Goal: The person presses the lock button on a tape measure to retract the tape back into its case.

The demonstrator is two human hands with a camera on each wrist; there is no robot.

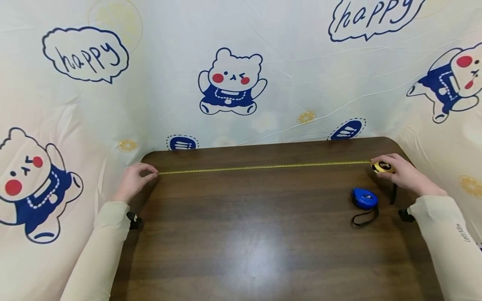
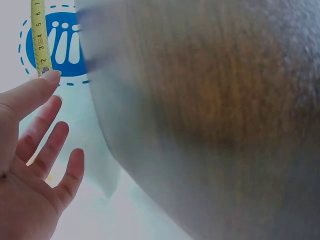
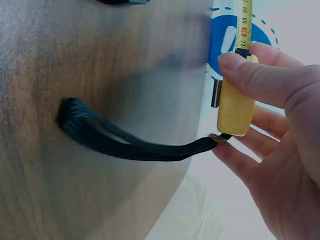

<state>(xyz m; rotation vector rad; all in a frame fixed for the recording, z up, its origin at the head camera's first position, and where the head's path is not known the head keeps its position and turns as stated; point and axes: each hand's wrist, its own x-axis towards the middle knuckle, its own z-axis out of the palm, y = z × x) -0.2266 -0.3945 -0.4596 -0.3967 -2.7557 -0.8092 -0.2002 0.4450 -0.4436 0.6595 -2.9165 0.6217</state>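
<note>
A yellow tape measure (image 1: 383, 167) is gripped by my right hand (image 1: 404, 172) near the far right of the table. Its yellow blade (image 1: 263, 167) stretches nearly straight across the table's far part. At the far left, my left hand (image 1: 133, 179) pinches the blade's end between thumb and index finger, the other fingers spread in the left wrist view. In the right wrist view the tape case (image 3: 236, 107) lies between thumb and fingers, with the blade reading about 71 at its mouth. A black wrist strap (image 3: 135, 147) hangs from the case.
A blue tape measure (image 1: 364, 198) with a black strap loop lies on the brown wooden table (image 1: 241, 234), a little nearer than my right hand. Printed cloth (image 1: 233, 25) with bears and "happy" bubbles surrounds the table's back and sides.
</note>
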